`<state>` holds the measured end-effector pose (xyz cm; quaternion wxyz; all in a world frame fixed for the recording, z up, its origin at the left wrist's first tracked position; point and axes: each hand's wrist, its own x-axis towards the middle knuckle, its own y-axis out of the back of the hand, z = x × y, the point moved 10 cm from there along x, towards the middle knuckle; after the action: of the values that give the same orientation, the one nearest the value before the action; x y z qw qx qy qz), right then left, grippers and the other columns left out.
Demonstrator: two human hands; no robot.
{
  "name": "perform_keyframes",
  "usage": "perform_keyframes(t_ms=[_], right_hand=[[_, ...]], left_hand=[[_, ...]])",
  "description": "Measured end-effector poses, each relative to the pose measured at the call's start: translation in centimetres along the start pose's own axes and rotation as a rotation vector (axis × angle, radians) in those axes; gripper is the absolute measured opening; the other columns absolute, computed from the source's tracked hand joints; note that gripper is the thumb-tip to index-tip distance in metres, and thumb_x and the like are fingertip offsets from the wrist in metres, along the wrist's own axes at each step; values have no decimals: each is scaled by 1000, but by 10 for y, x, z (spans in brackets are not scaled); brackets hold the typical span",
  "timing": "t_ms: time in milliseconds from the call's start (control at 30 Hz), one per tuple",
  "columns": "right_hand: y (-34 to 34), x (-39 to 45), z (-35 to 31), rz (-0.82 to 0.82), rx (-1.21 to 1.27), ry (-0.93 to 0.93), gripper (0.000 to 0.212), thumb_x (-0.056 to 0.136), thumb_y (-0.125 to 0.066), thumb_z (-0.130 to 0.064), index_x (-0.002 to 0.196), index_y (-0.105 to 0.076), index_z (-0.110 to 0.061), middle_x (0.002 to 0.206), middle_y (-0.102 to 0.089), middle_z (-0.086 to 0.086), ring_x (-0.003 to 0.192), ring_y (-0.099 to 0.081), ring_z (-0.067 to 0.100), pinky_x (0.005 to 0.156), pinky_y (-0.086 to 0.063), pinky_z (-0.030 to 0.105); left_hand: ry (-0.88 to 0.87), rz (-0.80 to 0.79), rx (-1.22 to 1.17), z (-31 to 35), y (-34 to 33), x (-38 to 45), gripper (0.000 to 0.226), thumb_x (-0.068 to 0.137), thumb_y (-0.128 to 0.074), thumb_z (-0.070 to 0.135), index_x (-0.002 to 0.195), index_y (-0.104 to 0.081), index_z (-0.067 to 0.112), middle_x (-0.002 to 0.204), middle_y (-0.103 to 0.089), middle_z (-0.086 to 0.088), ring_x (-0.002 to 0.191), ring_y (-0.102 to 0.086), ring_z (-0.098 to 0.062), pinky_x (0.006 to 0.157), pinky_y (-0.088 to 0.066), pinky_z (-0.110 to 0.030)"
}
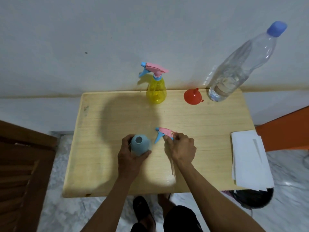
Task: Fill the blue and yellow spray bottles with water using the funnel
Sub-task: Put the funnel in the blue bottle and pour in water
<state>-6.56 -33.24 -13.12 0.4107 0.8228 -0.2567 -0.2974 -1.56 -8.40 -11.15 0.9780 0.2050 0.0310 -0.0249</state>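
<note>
My left hand (128, 156) grips the blue spray bottle (139, 144), which stands on the wooden table (117, 118) with its neck uncapped. To its right, my right hand (181, 147) pinches the pink and blue sprayer head (164, 133), held apart from the bottle just above the tabletop. The yellow spray bottle (156, 92), with its own sprayer head screwed on, stands at the far edge. The red funnel (192, 97) lies mouth-down to the right of the yellow bottle. A tall clear water bottle (234, 71) with a blue cap stands at the far right corner.
A stack of white paper (250, 158) lies on the table's right side and overhangs the front edge. A white wall runs behind the table. A brown wooden panel (21, 164) stands to the left, and a dark round object (254, 198) sits on the floor at the right.
</note>
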Motion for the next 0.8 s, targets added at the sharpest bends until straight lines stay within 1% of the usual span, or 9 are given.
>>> perform_keyframes(t_ms=[67,133,267,400,500,567,633,733,800], right_hand=[[14,8,-7,23,43,31,53,89,-66,-59,123,-67,-19,117,-68,6,114,-55,31,88,-45,43],[31,25,-17,54,85,68,61,88,-67,-56,133,-59,-16,129,-62,8,121,-52,31,95,-44,45],[64,84,-29,111,201,73,71,88,-72,-49,143,-47,-13,138,-55,12,130,-45,34,100,-41,44],[81,146,-34,131,254,29,83,76,-79,-51,139,-47,-9,136,-57,16,129,-51,37,102,-45,45],[75,176,-28,107,284,-20,88,70,-84,-50,136,-46,-5,132,-59,15,127,-54,35,100,-46,42],[68,186,-25,109,274,-22,91,65,-84,-56,134,-48,-8,130,-61,11,126,-55,35,101,-47,43],[61,190,-20,113,250,-35,90,64,-83,-60,134,-51,-14,132,-61,7,130,-52,33,105,-44,46],[56,192,-16,149,205,-34,90,67,-80,-64,140,-51,-19,137,-58,4,137,-43,29,112,-34,48],[53,193,-16,167,189,-6,88,69,-77,-66,140,-52,-21,136,-59,5,138,-41,29,113,-32,48]], left_hand=[[-11,-8,2,3,-1,1,78,57,-96,14,118,-50,33,117,-60,17,110,-60,-15,88,-56,-45],[-39,-17,16,5,-1,3,79,56,-97,18,120,-51,29,118,-61,9,109,-60,-16,87,-56,-43],[-54,-36,23,9,-6,6,88,52,-98,27,126,-52,20,121,-60,5,107,-60,-15,84,-57,-36],[-54,-10,47,15,-7,10,90,52,-97,34,129,-53,19,120,-60,7,102,-60,-9,81,-56,-26],[-40,2,47,16,-8,14,88,53,-96,34,128,-54,17,120,-61,6,102,-60,-7,83,-55,-27],[-45,5,54,17,-8,15,87,53,-93,40,127,-55,17,120,-61,5,102,-62,-7,83,-55,-28],[-49,4,65,18,-9,15,87,54,-90,47,127,-55,16,120,-62,4,103,-63,-11,83,-55,-26],[-66,-3,81,22,-12,15,89,55,-90,56,126,-55,14,120,-62,3,104,-63,-13,84,-54,-24],[-79,-7,98,24,-13,16,87,57,-84,56,126,-55,13,121,-61,3,105,-63,-14,85,-55,-27]])
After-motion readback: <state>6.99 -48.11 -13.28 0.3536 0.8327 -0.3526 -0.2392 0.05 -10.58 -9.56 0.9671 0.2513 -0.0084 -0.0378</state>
